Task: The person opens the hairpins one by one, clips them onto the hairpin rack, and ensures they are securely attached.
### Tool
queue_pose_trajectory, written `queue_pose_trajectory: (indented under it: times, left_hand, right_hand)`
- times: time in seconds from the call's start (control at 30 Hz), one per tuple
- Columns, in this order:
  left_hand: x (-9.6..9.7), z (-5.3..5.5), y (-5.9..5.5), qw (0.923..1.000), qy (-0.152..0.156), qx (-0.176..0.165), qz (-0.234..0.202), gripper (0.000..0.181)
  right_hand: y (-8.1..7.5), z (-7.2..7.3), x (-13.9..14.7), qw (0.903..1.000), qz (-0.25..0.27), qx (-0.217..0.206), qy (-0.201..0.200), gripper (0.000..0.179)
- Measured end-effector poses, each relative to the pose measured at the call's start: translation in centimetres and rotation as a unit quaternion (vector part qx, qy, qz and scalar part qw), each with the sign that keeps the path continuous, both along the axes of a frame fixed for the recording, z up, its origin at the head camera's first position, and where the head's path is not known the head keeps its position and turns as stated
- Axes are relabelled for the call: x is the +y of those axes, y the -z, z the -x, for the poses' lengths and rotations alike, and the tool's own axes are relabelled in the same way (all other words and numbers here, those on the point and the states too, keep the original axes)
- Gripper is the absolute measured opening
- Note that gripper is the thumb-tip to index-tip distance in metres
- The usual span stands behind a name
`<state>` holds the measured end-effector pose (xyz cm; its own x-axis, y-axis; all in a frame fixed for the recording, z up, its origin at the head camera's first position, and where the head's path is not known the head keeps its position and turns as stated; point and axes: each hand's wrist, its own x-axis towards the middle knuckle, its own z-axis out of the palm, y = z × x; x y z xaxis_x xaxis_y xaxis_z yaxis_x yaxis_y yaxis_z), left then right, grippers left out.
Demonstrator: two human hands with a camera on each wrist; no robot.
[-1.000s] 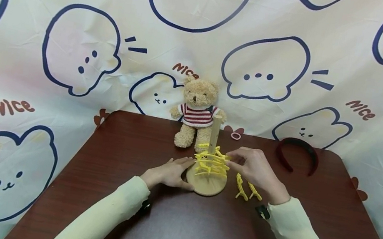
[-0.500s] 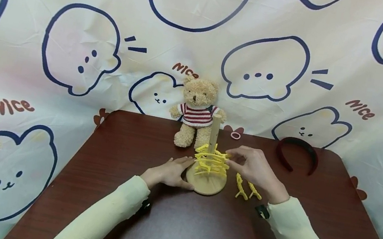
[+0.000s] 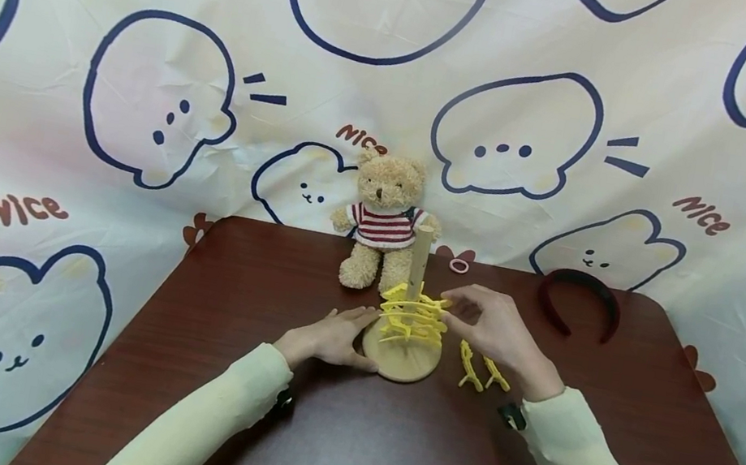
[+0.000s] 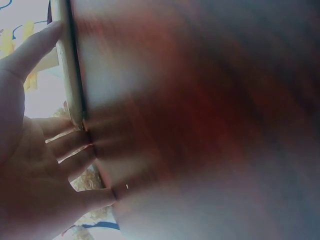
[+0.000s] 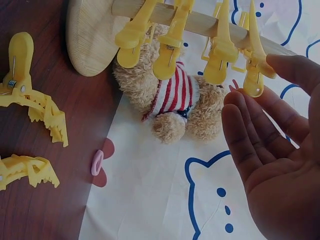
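A wooden post (image 3: 419,261) on a round base (image 3: 406,366) bears several yellow alligator hair clips clamped along it. My left hand (image 3: 329,335) lies at the left side of the base, fingers spread and mostly straight. Its thumb (image 4: 37,47) touches the rim in the left wrist view. With thumb and index finger, my right hand (image 3: 487,322) pinches the handle end of the uppermost alligator hair clip (image 5: 255,60) beside the post. The other fingers sit below it. Two loose alligator hair clips (image 3: 471,367) lie on the table right of the base.
A teddy bear (image 3: 383,226) in a striped shirt sits behind the post at the table's (image 3: 250,261) back edge. A pink hair tie (image 3: 459,266) and a dark red headband (image 3: 581,280) lie farther right. A printed cloth hangs behind.
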<state>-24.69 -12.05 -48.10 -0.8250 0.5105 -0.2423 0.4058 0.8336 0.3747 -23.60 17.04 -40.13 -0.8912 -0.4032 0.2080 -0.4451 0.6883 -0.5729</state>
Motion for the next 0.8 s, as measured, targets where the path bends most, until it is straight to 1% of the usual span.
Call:
queue_pose_trajectory:
  times: [0.17,0.33,0.57,0.8]
  left_hand:
    - [0.0,0.0,0.0,1.0,0.002,0.0,0.0,0.104]
    - [0.0,-0.1,0.0,1.0,0.001,0.0,-0.001,0.103]
    - [0.1,-0.1,-0.1,1.0,0.0,-0.001,0.002,0.103]
    - [0.1,-0.1,0.0,1.0,0.0,0.0,0.001,0.103]
  right_hand:
    - [0.1,-0.1,0.2,1.0,0.002,-0.004,-0.001,0.029]
    - [0.2,-0.4,0.7,1.0,-0.001,-0.005,0.007,0.034]
    - [0.6,-1.2,2.3,0.9992,0.01,-0.025,0.03,0.035]
    - [1.4,-1.9,4.0,0.997,-0.002,-0.042,0.065,0.03]
